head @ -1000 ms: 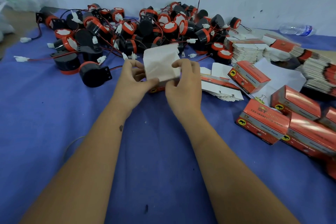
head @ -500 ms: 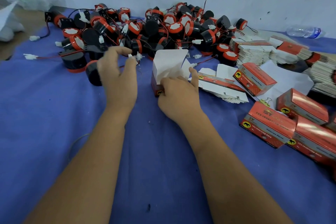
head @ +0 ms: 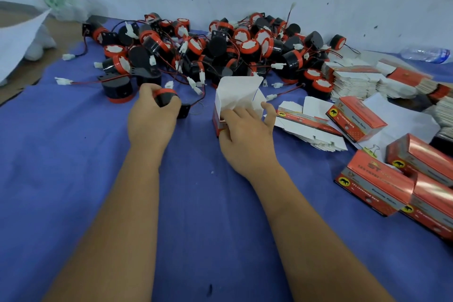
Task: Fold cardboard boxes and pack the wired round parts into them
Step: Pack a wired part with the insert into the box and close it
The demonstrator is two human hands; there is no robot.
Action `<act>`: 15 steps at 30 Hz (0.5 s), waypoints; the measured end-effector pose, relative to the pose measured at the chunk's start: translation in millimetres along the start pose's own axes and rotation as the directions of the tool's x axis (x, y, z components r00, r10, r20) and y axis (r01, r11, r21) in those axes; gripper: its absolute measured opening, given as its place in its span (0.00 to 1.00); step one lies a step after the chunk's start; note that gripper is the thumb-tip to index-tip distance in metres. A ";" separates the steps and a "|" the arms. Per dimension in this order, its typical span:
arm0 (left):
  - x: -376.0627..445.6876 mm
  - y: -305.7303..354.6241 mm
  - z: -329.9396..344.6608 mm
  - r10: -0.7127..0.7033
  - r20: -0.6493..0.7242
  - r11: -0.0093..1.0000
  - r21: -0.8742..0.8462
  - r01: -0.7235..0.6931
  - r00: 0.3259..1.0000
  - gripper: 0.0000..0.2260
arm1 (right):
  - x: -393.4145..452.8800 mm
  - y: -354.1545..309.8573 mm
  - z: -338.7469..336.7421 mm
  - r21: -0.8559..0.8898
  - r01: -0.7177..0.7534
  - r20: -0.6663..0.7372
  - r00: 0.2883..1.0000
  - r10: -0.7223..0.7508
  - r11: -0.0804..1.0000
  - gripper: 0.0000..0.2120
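Observation:
My left hand (head: 152,115) is closed around a black round part with a red rim (head: 164,97); its wire trails to the right. My right hand (head: 245,132) holds a folded red-and-white cardboard box (head: 236,95) upright on the blue cloth, top flaps open and white inside showing. A big pile of wired round parts (head: 232,49) lies just beyond both hands, against the wall.
Flat unfolded boxes (head: 311,125) lie right of my right hand, with taller stacks (head: 355,81) behind. Several closed red boxes (head: 382,186) sit at the right. A plastic bottle (head: 426,54) lies far right by the wall. White paper (head: 17,44) is at far left.
My left hand let go of the box, reached left to the pile and closed on a round part. My right hand kept the box, now stood upright with flaps open.

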State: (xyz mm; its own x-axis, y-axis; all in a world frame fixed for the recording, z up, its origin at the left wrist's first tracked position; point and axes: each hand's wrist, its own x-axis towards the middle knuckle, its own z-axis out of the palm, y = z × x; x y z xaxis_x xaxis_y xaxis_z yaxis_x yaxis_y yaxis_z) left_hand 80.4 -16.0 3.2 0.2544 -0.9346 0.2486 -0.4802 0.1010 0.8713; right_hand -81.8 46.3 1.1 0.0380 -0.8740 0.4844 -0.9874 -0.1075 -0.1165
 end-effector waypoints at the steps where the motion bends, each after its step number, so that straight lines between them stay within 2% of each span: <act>1: 0.3 -0.7 0.2 0.009 -0.011 0.999 -0.034 -0.010 1.000 0.09 | 0.0 -0.7 0.2 -0.002 0.009 -0.004 1.000 -0.009 1.000 0.07; 5: 2.9 -0.7 0.9 -0.029 -0.062 0.966 -0.260 0.012 0.998 0.11 | 0.3 0.2 -0.8 0.016 0.025 -0.030 0.999 -0.025 1.000 0.11; 7: 4.8 4.1 0.7 -0.105 -0.074 0.888 -0.456 0.060 0.992 0.11 | 0.0 -0.9 -3.0 0.053 0.022 -0.080 0.997 -0.018 0.998 0.15; 11: 5.8 15.5 -1.7 -0.227 0.032 0.533 -0.832 0.152 0.973 0.09 | -0.9 -3.2 -6.5 0.117 0.038 -0.210 0.978 -0.013 0.992 0.16; 13: 5.3 17.9 -3.7 -0.219 0.107 0.383 -0.905 0.186 0.970 0.08 | -1.2 -3.0 -7.2 0.139 0.050 -0.229 0.973 -0.017 0.989 0.16; 15: 3.9 20.2 -5.9 -0.176 0.160 0.283 -0.937 0.206 0.971 0.07 | -1.2 -2.6 -8.3 0.176 0.064 -0.252 0.968 -0.018 0.982 0.16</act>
State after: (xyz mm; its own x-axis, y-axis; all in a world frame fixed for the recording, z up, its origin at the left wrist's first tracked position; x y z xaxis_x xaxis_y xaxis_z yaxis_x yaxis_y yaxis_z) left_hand 76.6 -15.6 24.2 0.1975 -0.9801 0.0202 0.7026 0.1559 0.6943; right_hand -80.5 51.5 8.0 0.0157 -0.7245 0.6891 -0.9402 -0.2452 -0.2364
